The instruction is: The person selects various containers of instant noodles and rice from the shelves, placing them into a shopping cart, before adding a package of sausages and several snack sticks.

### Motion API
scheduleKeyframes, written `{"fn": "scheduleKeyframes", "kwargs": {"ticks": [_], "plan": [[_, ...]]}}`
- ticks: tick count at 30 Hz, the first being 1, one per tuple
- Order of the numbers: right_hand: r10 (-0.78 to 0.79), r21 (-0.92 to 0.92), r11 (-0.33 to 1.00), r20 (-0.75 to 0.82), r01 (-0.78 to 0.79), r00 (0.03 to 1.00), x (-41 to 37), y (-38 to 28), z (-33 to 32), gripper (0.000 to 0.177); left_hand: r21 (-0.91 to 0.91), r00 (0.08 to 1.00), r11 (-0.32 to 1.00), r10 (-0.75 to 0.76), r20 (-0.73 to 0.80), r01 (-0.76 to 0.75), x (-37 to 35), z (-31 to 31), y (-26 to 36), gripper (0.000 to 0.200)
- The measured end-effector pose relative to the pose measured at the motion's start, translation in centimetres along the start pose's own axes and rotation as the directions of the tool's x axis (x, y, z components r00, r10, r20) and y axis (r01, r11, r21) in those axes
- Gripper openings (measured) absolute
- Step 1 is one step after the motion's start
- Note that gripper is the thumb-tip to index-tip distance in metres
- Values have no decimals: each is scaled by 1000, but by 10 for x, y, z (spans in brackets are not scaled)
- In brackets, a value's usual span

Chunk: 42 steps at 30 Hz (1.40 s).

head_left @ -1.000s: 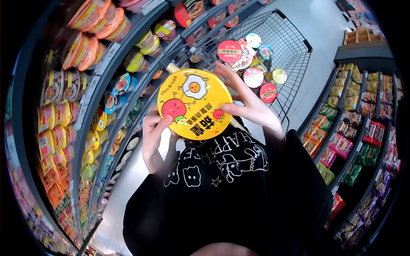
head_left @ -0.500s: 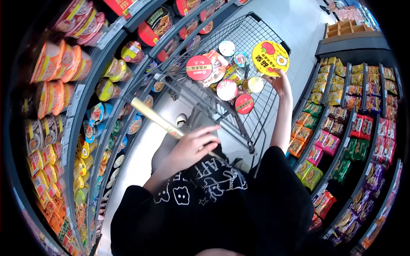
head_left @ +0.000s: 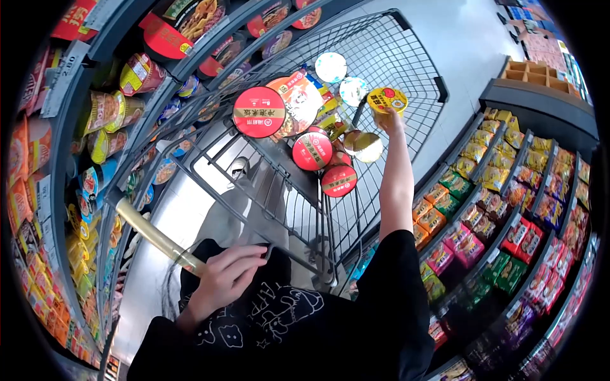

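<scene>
My right hand (head_left: pixel 386 119) reaches far into the wire shopping cart (head_left: pixel 406 57) and grips the yellow round noodle bowl (head_left: pixel 387 100), holding it just above the other bowls. Several red-lidded and white-lidded noodle bowls (head_left: pixel 312 151) lie piled in the cart. My left hand (head_left: pixel 227 274) rests closed on the cart's yellow handle bar (head_left: pixel 155 237), close to my black printed shirt.
Shelves of instant noodle cups and packets (head_left: pixel 114 108) run along the left. A low shelf of colourful snack bags (head_left: pixel 502 190) stands on the right. Grey floor (head_left: pixel 470 38) stretches ahead beyond the cart.
My right hand has lowered the yellow bowl deeper into the cart among the others. My left hand has slid along the handle bar and stays on it.
</scene>
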State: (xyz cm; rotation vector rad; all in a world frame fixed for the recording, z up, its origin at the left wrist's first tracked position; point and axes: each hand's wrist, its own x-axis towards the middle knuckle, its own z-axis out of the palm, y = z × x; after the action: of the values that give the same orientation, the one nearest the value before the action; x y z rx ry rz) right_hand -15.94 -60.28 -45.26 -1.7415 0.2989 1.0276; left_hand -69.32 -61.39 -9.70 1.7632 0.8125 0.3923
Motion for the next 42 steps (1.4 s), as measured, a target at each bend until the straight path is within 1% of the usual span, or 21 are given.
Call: {"fn": "scheduleKeyframes", "kwargs": {"ticks": [2,3,4,7,9,10,12,13,14,16,17,20,21,22,24,27,28,30,37,40,42], "plan": [[104,33,994,-40,-103,994,4,5,3,53,21,998,1000,-23,50,22,0,-1,-1,16],[30,86,995,209,-49,977,-41,-5,17,54,16,998,999,-30,49,29,0,0,-2,17],[74,152,982,244,-114,967,-23,2,10,59,24,998,999,-39,48,38,0,0,-1,17],[90,223,964,245,-146,965,-29,11,12,59,59,995,997,-57,84,52,2,-1,0,19],[314,580,762,57,-288,948,17,38,-7,53,67,994,995,-79,73,74,4,1,3,17],[319,581,759,59,-293,946,25,43,-11,53,76,994,993,-91,58,86,6,1,4,16],[441,448,786,74,-425,894,39,52,-18,39,73,993,993,-98,59,94,6,2,5,17],[429,265,859,94,-438,898,42,51,-22,39,65,993,993,-100,56,96,7,2,6,17],[429,263,859,97,-439,898,41,50,-23,39,66,994,993,-100,53,97,6,3,5,17],[233,-12,972,-8,-233,973,34,49,-21,37,43,997,997,-68,33,66,5,3,3,17],[198,-71,976,-88,-205,976,15,39,-13,35,52,997,996,-72,25,71,5,4,5,18],[349,76,936,-72,-344,934,-18,12,-2,40,74,999,996,-47,27,45,3,2,5,18],[490,252,844,-2,-474,872,-11,11,-6,41,88,999,996,-32,12,31,1,3,4,18],[523,326,798,42,-507,851,-4,14,-10,40,85,1000,996,-28,-4,28,-1,3,4,18],[507,337,819,-45,-465,861,-10,12,-7,38,70,999,997,-33,30,31,-3,2,2,20],[579,333,761,41,-557,815,-9,11,-2,38,93,1000,996,16,0,-16,-4,3,-1,20],[360,181,921,-51,-346,932,-17,18,5,36,95,1000,995,27,2,-27,-4,3,0,20],[549,535,681,81,-501,832,82,53,-32,39,100,1000,995,-3,23,1,-4,1,1,20],[503,463,751,60,-470,862,78,48,-37,43,87,1000,996,1,24,-3,-2,3,0,21],[520,472,725,103,-502,848,95,47,-52,45,64,999,997,-38,36,35,0,0,3,24],[573,497,654,167,-570,803,119,40,-72,46,80,999,997,19,30,-22,-2,0,1,26]]}}
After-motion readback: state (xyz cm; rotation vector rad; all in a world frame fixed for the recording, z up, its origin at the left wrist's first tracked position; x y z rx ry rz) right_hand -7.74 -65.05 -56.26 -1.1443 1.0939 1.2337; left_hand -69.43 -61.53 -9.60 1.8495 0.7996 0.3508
